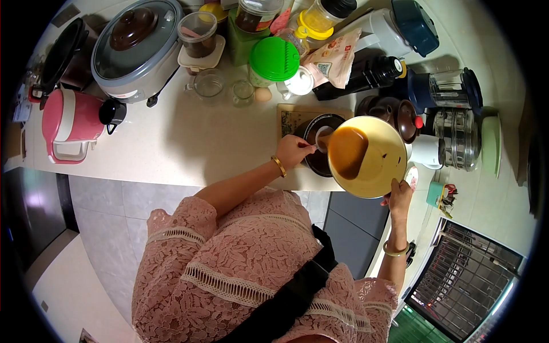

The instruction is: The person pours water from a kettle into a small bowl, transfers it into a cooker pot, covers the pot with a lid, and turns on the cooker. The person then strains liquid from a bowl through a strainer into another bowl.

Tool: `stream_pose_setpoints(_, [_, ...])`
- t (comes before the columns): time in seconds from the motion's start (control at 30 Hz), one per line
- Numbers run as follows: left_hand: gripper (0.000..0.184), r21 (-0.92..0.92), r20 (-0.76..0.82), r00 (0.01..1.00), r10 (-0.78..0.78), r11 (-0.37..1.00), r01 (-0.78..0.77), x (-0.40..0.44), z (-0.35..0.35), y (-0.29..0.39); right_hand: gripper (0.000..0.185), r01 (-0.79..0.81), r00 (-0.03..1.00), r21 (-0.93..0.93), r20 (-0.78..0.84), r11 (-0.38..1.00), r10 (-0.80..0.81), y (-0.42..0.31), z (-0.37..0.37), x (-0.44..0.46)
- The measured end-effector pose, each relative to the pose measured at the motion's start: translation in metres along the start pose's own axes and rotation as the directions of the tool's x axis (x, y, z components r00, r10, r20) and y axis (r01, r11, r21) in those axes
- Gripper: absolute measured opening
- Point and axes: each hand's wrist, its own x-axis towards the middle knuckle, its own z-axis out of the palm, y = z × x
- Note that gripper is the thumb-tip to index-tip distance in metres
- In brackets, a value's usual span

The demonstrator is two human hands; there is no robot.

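Observation:
My right hand [398, 197] grips the rim of a yellow bowl [384, 166], which is tilted to the left with brown liquid [347, 150] gathered at its left side. My left hand [294, 151] is closed on the handle of a small strainer [322, 140] at the bowl's left edge. Beneath the strainer stands a dark pot [311, 128], partly hidden by the bowl and my left hand. The pot rests on a patterned board [286, 117] on the counter.
Behind the pot are a green-lidded container [274, 60], an egg [263, 94], glass cups [209, 86] and a black bottle [366, 77]. A brown lidded pot [404, 117] stands right of it. Farther left are a pink kettle [71, 123] and a grey cooker [137, 48].

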Motion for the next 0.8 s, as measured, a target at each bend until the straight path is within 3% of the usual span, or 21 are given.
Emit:
stream_pose_setpoints(0.13, [0.021, 0.007, 0.005, 1.0, -0.006, 1.0, 0.006, -0.003, -0.002, 0.008, 0.031, -0.007, 1.0, 0.006, -0.006, 1.0, 0.007, 0.005, -0.001, 0.001])
stream_pose_setpoints(0.3, [0.023, -0.025, -0.013, 1.0, -0.017, 1.0, 0.017, -0.002, -0.001, 0.006, 0.03, -0.114, 0.992, 0.199, 0.077, 0.973, 0.101, 0.017, 0.0, 0.004])
stream_pose_setpoints(0.53, [0.024, 0.022, -0.01, 1.0, 0.026, 0.999, -0.026, -0.002, -0.003, 0.009, 0.031, -0.154, 0.981, 0.314, 0.163, 0.937, 0.106, 0.033, 0.007, -0.002])
stream_pose_setpoints(0.63, [0.023, 0.004, -0.008, 1.0, 0.002, 1.0, -0.002, -0.001, -0.004, 0.008, 0.029, -0.185, 0.972, 0.444, 0.215, 0.877, 0.096, 0.048, 0.013, -0.005])
stream_pose_setpoints(0.8, [0.027, -0.069, 0.039, 0.997, -0.07, 0.995, 0.073, 0.003, 0.0, -0.004, 0.026, -0.194, 0.981, 0.646, 0.142, 0.739, 0.133, 0.06, 0.036, -0.014])
